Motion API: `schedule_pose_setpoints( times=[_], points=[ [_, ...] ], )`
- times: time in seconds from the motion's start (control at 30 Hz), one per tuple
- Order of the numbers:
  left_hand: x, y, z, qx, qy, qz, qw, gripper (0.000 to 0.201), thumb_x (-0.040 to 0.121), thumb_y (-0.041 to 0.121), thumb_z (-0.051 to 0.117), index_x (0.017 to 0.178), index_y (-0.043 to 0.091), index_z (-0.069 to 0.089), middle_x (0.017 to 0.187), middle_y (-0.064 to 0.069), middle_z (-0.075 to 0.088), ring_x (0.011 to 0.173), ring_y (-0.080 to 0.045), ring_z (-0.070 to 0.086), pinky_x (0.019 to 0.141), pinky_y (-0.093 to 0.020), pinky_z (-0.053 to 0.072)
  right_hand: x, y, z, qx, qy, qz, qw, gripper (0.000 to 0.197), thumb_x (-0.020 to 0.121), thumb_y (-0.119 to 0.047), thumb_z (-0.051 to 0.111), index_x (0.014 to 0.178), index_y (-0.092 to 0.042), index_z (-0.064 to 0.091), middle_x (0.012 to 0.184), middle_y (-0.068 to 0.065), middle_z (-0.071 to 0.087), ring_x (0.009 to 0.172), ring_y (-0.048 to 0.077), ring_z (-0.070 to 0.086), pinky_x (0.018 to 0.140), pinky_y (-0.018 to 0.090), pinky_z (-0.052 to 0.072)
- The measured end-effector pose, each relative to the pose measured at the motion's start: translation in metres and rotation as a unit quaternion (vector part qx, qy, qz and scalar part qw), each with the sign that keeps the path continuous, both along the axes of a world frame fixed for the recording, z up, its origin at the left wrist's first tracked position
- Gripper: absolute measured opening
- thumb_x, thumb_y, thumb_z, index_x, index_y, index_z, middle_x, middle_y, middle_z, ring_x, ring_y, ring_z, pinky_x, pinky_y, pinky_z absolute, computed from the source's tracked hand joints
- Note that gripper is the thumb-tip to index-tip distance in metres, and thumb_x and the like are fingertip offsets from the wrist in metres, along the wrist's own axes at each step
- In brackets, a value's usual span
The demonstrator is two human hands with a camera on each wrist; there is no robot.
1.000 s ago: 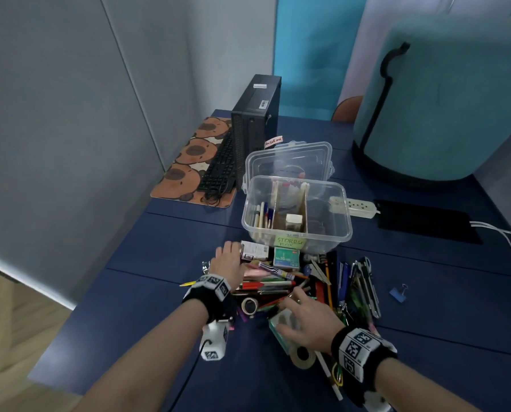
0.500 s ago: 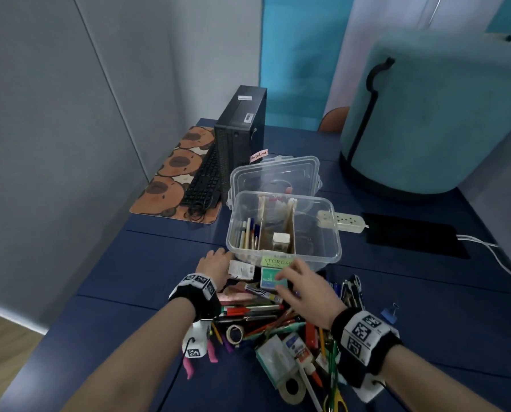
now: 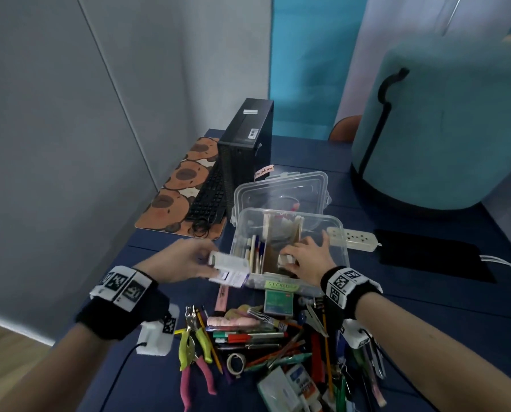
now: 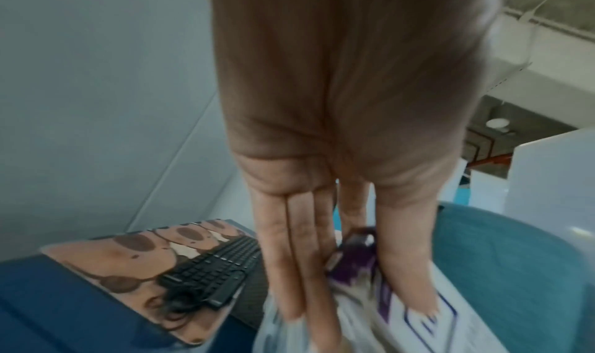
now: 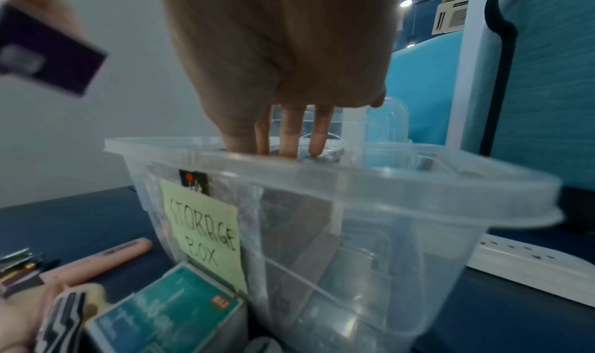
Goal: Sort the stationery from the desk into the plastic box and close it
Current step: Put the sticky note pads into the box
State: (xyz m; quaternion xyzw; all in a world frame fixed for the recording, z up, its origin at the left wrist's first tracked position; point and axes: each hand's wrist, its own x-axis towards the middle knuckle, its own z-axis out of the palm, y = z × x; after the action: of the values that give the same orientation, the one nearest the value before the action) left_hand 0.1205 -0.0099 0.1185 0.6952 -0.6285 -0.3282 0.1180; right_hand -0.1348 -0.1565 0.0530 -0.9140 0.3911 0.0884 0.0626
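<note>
Left hand: I see my left hand raised just left of the plastic box, thumb and fingers pinching a small white-and-purple carton at the box's left rim.
Right hand: my right hand reaches over the near wall into the box, fingers pointing down inside; whether they pinch the small white item at their tips, I cannot tell.
Plastic box: clear, open, standing on the blue counter; cardboard dividers split it into compartments, with pens upright in the left one. A yellow-green note on its near wall reads "STORAGE BOX".
Lid: the clear lid lies just behind the box, off it.
Loose stationery: a pile lies on the counter near the box's front, including a teal staples box touching the near wall, a pink highlighter, green- and pink-handled pliers, a tape roll, and pens and pencils.
Surroundings: a power strip sits just right of the box; a keyboard and black computer case stand behind it to the left.
</note>
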Motion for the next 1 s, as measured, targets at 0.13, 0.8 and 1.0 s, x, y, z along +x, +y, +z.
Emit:
schedule_pose_setpoints(
  times=[0.13, 0.8, 1.0],
  points=[
    [-0.039, -0.045, 0.005, -0.139, -0.014, 0.001, 0.99, 0.035, 0.082, 0.026, 0.073, 0.114, 0.027, 0.058, 0.1, 0.006, 0.07, 0.087, -0.012, 0.066, 0.078, -0.028, 0.053, -0.006, 0.001, -0.004, 0.003, -0.024, -0.006, 1.0, 0.033, 0.094, -0.04, 0.05, 0.127, -0.037, 0.05, 0.131, -0.012, 0.056, 0.136, 0.02, 0.033, 0.108, 0.064, -0.013],
    [-0.085, -0.144, -0.036, -0.096, -0.191, -0.092, 0.973, 0.023, 0.085, 0.025, 0.062, 0.107, 0.018, 0.063, 0.105, -0.002, 0.066, 0.1, -0.022, 0.062, 0.089, -0.036, 0.05, -0.009, -0.001, -0.015, 0.015, -0.081, -0.033, 0.996, 0.029, 0.094, -0.037, 0.05, 0.122, -0.028, 0.048, 0.126, -0.006, 0.058, 0.119, 0.021, 0.052, 0.115, 0.056, 0.002],
    [-0.105, -0.148, -0.033, -0.053, -0.233, -0.046, 0.97, 0.025, 0.087, 0.032, 0.058, 0.068, 0.016, 0.055, 0.079, -0.002, 0.057, 0.076, -0.023, 0.06, 0.078, -0.037, 0.055, -0.007, -0.002, -0.01, 0.004, -0.068, -0.044, 0.997, 0.024, 0.092, -0.04, 0.053, 0.114, -0.03, 0.051, 0.12, -0.009, 0.062, 0.125, 0.022, 0.041, 0.113, 0.059, -0.007]
  ],
)
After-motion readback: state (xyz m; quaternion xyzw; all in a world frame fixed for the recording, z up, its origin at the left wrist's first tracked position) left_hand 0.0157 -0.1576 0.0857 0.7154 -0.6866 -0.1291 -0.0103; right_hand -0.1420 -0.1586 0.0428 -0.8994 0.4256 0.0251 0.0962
